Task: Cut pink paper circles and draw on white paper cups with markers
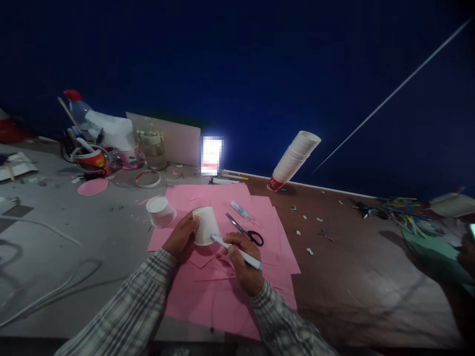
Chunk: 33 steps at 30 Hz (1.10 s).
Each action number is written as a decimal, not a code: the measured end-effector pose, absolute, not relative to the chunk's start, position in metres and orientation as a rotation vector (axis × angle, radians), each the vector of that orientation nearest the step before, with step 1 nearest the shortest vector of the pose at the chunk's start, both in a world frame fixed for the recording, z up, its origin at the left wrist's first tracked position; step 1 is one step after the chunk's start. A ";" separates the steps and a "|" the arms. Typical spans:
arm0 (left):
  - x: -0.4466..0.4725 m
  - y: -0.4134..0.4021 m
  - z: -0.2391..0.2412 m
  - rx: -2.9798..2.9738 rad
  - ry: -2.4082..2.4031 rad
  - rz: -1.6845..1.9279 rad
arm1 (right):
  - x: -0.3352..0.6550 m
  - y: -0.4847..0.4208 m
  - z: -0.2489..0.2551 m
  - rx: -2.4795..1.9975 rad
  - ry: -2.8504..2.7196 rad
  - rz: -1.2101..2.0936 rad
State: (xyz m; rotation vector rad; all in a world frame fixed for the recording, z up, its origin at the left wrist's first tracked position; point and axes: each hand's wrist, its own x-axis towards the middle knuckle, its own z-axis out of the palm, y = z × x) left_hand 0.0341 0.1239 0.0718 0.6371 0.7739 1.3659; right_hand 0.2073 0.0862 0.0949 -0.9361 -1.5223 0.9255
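Note:
My left hand [183,233] is closed around the side of a white paper cup [206,225], which is tilted over the pink paper sheets [230,309]. In my right hand [243,262] is a white and pale blue marker [250,259], its tip at the cup's lower right side. Whether the tip touches the cup I cannot tell. Black-handled scissors [245,230] lie on the paper just beyond my right hand, with a clear tube [240,210] behind them. A second white cup [161,211] stands upside down left of my left hand.
A leaning stack of paper cups [295,158] stands by the blue wall. A glass jar [153,151], a pen cup [91,160] and a pink paper disc [92,187] are at back left. Coloured wires [399,210] and part of a person [465,252] are at right.

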 end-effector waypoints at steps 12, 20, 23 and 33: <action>0.036 0.124 0.071 0.643 0.786 1.341 | 0.201 0.086 0.091 -0.987 -1.581 0.866; 0.031 0.127 0.071 0.638 0.781 1.384 | 0.206 0.086 0.095 -0.996 -1.595 0.840; 0.030 0.127 0.073 0.631 0.791 1.404 | 0.207 0.087 0.098 -1.019 -1.589 0.839; 0.032 0.128 0.070 0.637 0.799 1.376 | 0.206 0.086 0.098 -0.975 -1.541 0.886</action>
